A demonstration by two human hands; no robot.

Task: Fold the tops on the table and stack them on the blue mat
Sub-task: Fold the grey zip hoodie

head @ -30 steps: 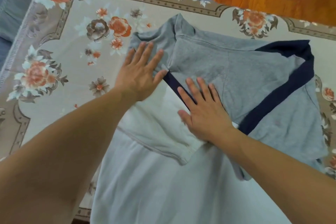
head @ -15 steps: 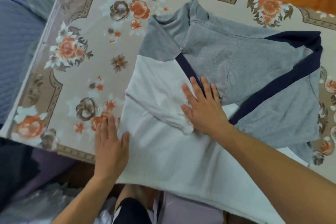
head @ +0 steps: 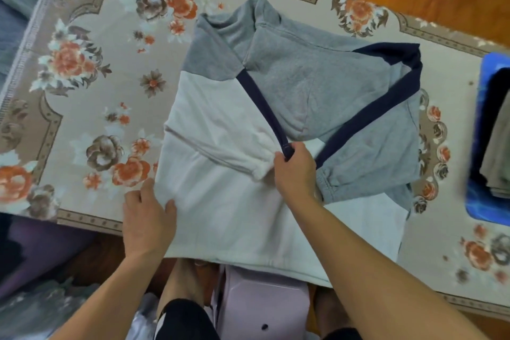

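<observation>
**Sleeves In, Hem Next: A Top Half Folded at the Table's Near Edge**

A grey, white and navy top (head: 289,124) lies spread on the table (head: 82,91), which is covered by a flowered cloth. Its collar points to the far edge and its white hem hangs over the near edge toward the person's lap. Both sleeves are laid inward across the chest, so the body is already narrowed to a rough rectangle.

The right hand (head: 296,171) pinches the cuff end of the left-lying sleeve, fingers curled round the navy stripe where it meets the white cuff. This looks meant to pull that sleeve straight so it lies flat inside the fold. The left hand (head: 147,218) grips the top's left side at the near edge, thumb on top of the white cloth and fingers seemingly under it, probably to hold that side steady or to start lifting the hem up toward the collar.

At the right edge of the table sits the blue mat (head: 481,207), with folded clothes (head: 496,146) already on it, dark and tan. It stands well apart from the top, so a carry across remains after folding.

No brand, label or writing can be read anywhere.
</observation>
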